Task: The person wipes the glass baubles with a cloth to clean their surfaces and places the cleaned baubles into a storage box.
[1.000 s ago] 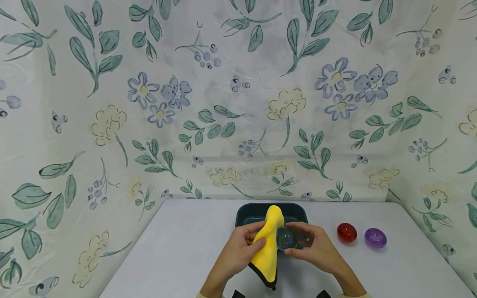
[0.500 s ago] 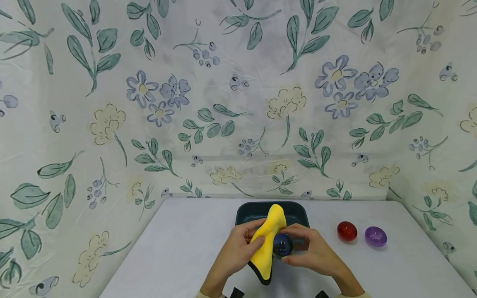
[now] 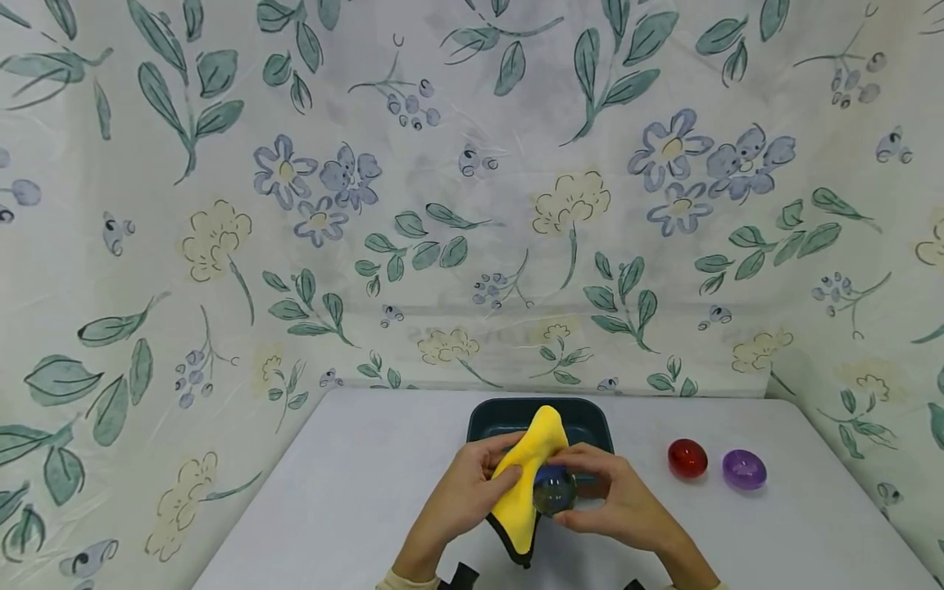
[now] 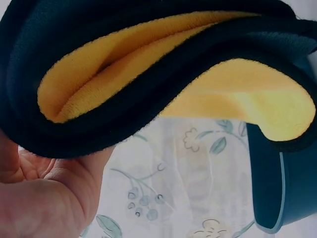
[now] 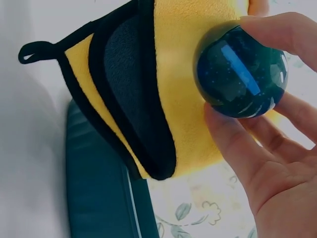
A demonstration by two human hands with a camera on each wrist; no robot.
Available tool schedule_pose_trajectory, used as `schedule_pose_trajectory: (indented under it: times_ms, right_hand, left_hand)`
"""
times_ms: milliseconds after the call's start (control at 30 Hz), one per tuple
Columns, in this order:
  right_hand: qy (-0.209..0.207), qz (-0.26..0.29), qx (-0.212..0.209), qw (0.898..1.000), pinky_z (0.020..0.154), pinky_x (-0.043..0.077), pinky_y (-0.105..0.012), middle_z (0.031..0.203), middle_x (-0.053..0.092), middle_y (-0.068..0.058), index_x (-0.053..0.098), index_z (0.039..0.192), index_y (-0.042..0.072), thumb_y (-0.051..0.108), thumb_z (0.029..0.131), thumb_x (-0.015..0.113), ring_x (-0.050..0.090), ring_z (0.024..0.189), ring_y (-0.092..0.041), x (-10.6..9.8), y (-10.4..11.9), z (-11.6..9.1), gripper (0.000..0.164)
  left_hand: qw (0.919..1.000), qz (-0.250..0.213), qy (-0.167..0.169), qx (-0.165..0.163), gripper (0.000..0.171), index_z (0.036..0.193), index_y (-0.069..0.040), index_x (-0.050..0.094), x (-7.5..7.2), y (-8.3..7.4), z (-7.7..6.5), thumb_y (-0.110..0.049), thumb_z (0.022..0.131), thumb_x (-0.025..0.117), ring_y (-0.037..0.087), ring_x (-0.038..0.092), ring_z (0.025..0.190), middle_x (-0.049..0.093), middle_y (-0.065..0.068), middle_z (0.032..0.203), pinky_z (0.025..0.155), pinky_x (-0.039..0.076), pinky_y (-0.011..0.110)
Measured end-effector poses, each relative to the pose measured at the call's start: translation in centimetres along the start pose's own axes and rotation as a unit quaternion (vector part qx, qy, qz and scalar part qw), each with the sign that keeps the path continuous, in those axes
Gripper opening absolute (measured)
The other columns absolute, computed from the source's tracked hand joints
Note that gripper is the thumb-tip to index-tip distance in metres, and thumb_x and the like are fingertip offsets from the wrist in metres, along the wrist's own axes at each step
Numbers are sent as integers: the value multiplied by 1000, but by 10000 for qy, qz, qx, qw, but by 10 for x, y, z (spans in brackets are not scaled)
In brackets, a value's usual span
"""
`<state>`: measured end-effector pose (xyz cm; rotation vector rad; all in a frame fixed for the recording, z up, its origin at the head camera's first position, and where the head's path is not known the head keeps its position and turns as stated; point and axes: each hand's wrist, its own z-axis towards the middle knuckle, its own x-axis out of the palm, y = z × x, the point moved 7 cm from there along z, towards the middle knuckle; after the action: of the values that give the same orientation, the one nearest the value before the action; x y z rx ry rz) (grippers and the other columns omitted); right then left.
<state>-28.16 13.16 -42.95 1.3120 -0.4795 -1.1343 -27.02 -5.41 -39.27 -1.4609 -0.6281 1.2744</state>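
Note:
A yellow cloth (image 3: 533, 467) with a dark backing, black edging and a small hanging loop (image 5: 38, 52) hangs folded from my left hand (image 3: 472, 487), pinched between thumb and fingers. In the left wrist view its black-edged folds (image 4: 124, 79) curl over the hand. My right hand (image 3: 615, 496) holds a clear blue glass ball (image 3: 554, 490) by its fingertips, right against the cloth's yellow side. The right wrist view shows the ball (image 5: 242, 72) glossy, with tiny bubbles inside and thumb and fingers around it.
A dark teal tray (image 3: 490, 414) stands behind the hands, partly hidden by them and the cloth. To the right on the white table (image 3: 332, 492) lie a red ball (image 3: 687, 459) and a purple ball (image 3: 745, 469). A floral curtain (image 3: 472, 205) hangs behind the table.
The glass ball has shifted slightly left and down along the cloth and turned in my right fingers, its blue part now at the top. The left hand keeps its grip on the cloth.

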Motion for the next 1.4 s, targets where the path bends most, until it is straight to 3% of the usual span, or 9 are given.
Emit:
schedule_pose_trajectory:
  times_ms: [367,733,967,1067,1200,1400]
  right_hand:
    - [-618,-77,-662,9959,86,64,-36,132,64,-14,69,132,14,13,83,85,69,109,-21,-5,13,-4,51]
    - [-1131,-411,-866,9889,90,62,-41,131,66,-8,71,130,17,12,81,87,70,112,-20,-12,14,-4,53]
    - [-1320,-777,-756,9853,97,61,-38,131,69,-3,71,131,20,18,81,88,66,113,-4,-17,12,-4,52]
    - [-1310,-851,-699,9852,96,60,-32,132,70,-2,70,132,21,20,82,87,65,113,-1,-18,10,-3,53]
    - [-1286,-756,-638,9867,96,58,-24,133,70,-4,69,134,20,20,82,87,67,112,-5,-19,9,-3,55]
    - [-1277,-631,-401,9890,98,60,-33,134,69,-8,66,137,12,21,80,89,69,110,-17,-21,7,-2,62]
  left_hand:
    - [9994,-180,263,-138,48,146,1,54,4,4,1,-15,101,61,17,74,77,77,14,102,67,62,24]
    - [9978,-430,458,-214,50,148,2,52,9,3,-1,-13,102,61,18,76,82,77,16,107,72,64,27]
    - [9982,-366,430,-188,50,148,2,52,9,3,-1,-13,101,61,19,76,84,77,17,110,73,64,27]
    - [9986,-322,384,-184,50,148,3,52,8,2,-2,-12,101,61,19,76,84,77,17,111,73,64,27]
    - [9987,-319,343,-193,50,147,4,52,7,1,-2,-12,100,61,20,77,85,77,18,112,73,64,28]
    - [9986,-370,300,-214,52,147,7,52,6,0,-2,-12,100,63,21,78,86,76,20,114,75,65,31]
